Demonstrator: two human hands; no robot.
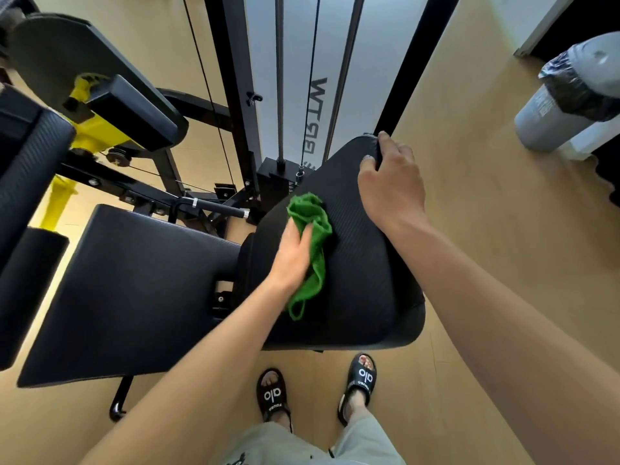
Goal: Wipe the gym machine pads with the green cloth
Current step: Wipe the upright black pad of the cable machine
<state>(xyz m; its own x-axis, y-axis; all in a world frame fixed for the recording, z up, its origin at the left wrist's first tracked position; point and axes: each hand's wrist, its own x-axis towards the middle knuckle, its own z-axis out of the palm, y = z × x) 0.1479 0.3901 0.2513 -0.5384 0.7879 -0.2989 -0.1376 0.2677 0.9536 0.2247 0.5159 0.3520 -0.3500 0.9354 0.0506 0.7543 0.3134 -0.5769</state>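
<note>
Pressing green cloth (pixel 310 250) on black pad (pixel 362 263), left hand (pixel 292 256), right hand (pixel 391 182) gripping pad's top edge

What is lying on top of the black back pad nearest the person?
On the back pad lies the bunched green cloth, pressed by the left hand. The right hand grips the pad's top edge. The pad surface under cloth and hands is covered.

The left hand (pixel 292 255) covers part of the green cloth (pixel 313 250), and its fingertips are buried in the folds. The right hand (pixel 391 182) curls over the far edge of the pad (pixel 362 263), hiding its fingertips. The grey bin (pixel 567 105) is cut off by the right edge. A near-left pad (pixel 30 169) runs off the left edge.
</note>
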